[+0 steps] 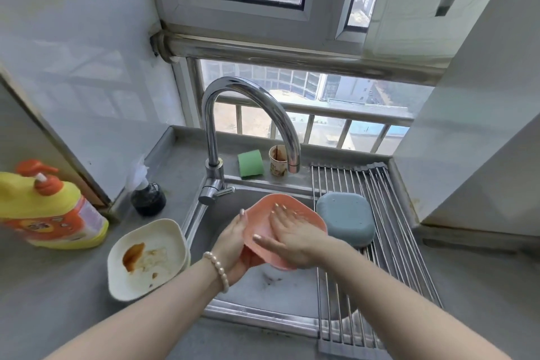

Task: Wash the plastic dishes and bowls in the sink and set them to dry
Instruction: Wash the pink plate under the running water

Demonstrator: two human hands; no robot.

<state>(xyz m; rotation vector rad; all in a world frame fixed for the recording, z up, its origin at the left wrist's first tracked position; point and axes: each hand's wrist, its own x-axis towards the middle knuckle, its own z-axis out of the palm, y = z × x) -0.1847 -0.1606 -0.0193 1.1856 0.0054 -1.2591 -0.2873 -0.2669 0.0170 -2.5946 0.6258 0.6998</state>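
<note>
Over the steel sink [274, 289] I hold a salmon-pink plastic plate [263, 216], tilted. My left hand [233, 245] grips its left edge from underneath, thumb on the rim. My right hand [289, 231] lies flat on the plate's inner face, fingers straight. A blue plastic dish [346, 221] rests upside down on the roll-up drying rack [377, 242] across the sink's right side. A cream plate [146, 257] with brown sauce smears sits on the counter left of the sink, stacked on another dish.
A curved chrome faucet [248, 114] stands behind the sink; I see no water running. A green sponge [249, 164] and a stained paper cup [278, 161] sit on the back ledge. A yellow detergent bottle [49, 207] and a dark pump bottle [147, 197] stand at left.
</note>
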